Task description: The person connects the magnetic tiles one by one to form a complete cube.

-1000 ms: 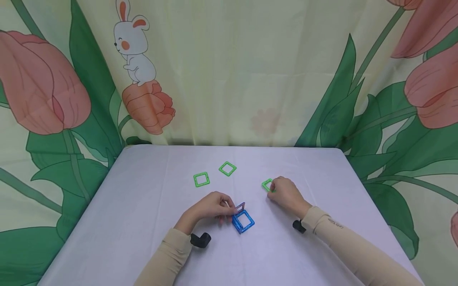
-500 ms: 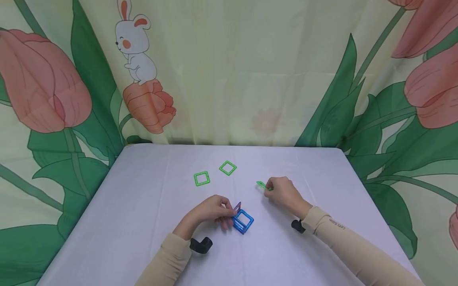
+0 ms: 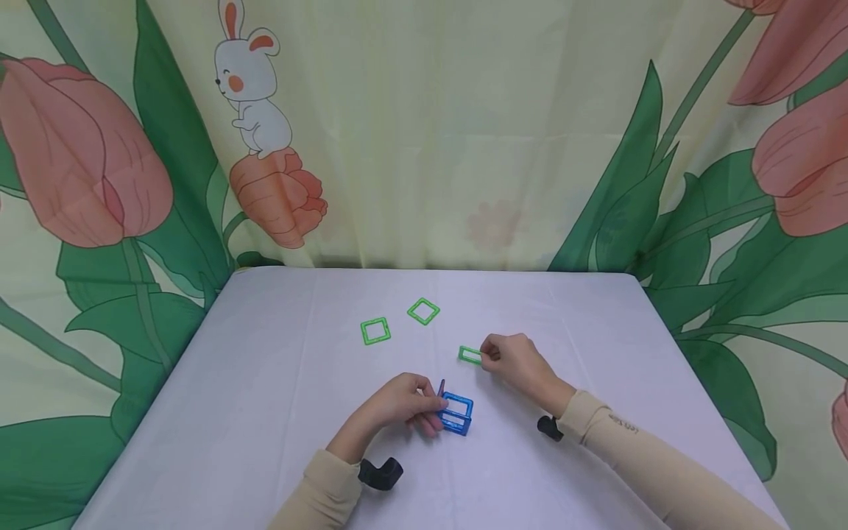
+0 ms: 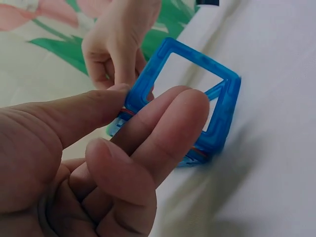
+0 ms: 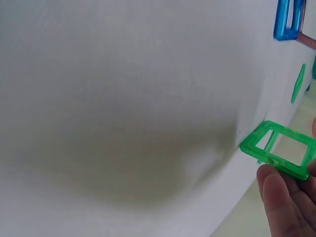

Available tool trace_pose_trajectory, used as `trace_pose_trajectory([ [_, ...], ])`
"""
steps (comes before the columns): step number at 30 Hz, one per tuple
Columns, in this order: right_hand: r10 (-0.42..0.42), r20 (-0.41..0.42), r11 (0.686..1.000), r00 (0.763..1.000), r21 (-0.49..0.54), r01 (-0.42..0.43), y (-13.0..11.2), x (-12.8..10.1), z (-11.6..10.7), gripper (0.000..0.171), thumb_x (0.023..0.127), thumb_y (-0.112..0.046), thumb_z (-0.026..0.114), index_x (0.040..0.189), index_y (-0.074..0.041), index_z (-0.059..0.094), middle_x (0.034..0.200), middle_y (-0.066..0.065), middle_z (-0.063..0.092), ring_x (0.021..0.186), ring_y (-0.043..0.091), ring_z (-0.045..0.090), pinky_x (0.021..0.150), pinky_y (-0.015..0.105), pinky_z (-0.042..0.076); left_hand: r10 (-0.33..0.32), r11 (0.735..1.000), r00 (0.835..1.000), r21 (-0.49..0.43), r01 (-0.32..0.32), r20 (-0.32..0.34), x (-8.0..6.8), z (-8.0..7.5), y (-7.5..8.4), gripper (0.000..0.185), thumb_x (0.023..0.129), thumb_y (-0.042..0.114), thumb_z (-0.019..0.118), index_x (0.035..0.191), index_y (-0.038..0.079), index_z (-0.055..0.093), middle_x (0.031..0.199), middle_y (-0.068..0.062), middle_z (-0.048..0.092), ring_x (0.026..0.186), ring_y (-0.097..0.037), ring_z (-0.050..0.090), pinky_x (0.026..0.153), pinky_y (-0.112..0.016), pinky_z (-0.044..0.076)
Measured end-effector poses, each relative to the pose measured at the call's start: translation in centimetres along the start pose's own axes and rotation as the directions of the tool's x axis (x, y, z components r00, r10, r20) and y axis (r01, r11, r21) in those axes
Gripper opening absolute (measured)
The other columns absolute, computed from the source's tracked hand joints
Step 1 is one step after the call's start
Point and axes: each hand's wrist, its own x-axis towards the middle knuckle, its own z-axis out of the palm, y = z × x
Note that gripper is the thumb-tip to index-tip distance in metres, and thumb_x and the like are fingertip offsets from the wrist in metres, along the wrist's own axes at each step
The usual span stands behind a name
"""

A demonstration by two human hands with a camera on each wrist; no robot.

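In the head view, my left hand holds a small structure of blue magnetic tiles at its left side, thumb on the edge. The left wrist view shows a square blue frame joined to other tiles, its lower part partly hidden by the fingers. A thin purplish-red tile stands up at the structure's back left. To the upper right, my right hand pinches a green square magnetic tile by one side. Seen from the right wrist, this tile is tilted, fingertips at its near edge.
Two more green square tiles lie flat farther back, one at the left and one turned like a diamond. A white cloth covers the table. Behind it hangs a curtain printed with tulips and a rabbit.
My right hand has lifted the green tile off the cloth, tilted it and carried it left towards the blue tiles. My left hand has turned the blue structure and shifted it slightly right.
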Motion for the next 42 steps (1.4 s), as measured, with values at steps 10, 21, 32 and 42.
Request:
trace_pose_trajectory([
  [10,-0.053,0.010,0.998,0.999,0.035,0.052,-1.3,-1.2,0.4,0.004,0.089,-0.010,0.073,0.093,-0.010,0.076,0.086,-0.001,0.077,0.081,0.007,0.072,0.075,0.026,0.060,0.002,0.999,1.000,-0.033,-0.003,-0.020,0.3,0.6,0.3,0.026,0.097,0.028,0.073,0.089,0.006,0.061,0.077,-0.007,0.078,0.068,-0.019,0.077,0.052,-0.024,0.047],
  [21,-0.105,0.003,0.994,0.994,0.030,0.105,-2.0,-2.2,1.1,0.005,0.088,-0.007,0.075,0.092,-0.010,0.075,0.086,0.000,0.078,0.080,0.008,0.073,0.074,0.025,0.060,0.014,0.999,1.000,-0.041,-0.015,-0.023,0.2,0.9,0.0,0.025,0.098,0.027,0.072,0.090,0.005,0.061,0.077,-0.008,0.078,0.068,-0.021,0.077,0.052,-0.025,0.049],
  [32,-0.156,-0.003,0.986,0.988,0.054,0.156,-2.4,-3.3,1.6,0.005,0.087,-0.006,0.074,0.090,-0.010,0.075,0.085,0.001,0.079,0.079,0.008,0.074,0.072,0.021,0.059,0.011,0.998,1.000,-0.056,-0.013,-0.029,0.4,1.1,-0.4,0.023,0.099,0.025,0.071,0.090,0.006,0.061,0.076,-0.009,0.078,0.067,-0.021,0.077,0.051,-0.024,0.051],
  [42,-0.167,-0.004,0.985,0.986,0.033,0.167,-2.4,-3.2,1.6,0.007,0.086,-0.006,0.074,0.090,-0.010,0.075,0.085,0.001,0.078,0.079,0.008,0.074,0.072,0.021,0.058,0.020,0.998,0.999,-0.061,-0.021,-0.027,0.4,1.1,-0.6,0.024,0.099,0.026,0.071,0.090,0.007,0.059,0.076,-0.009,0.078,0.066,-0.021,0.076,0.051,-0.025,0.051],
])
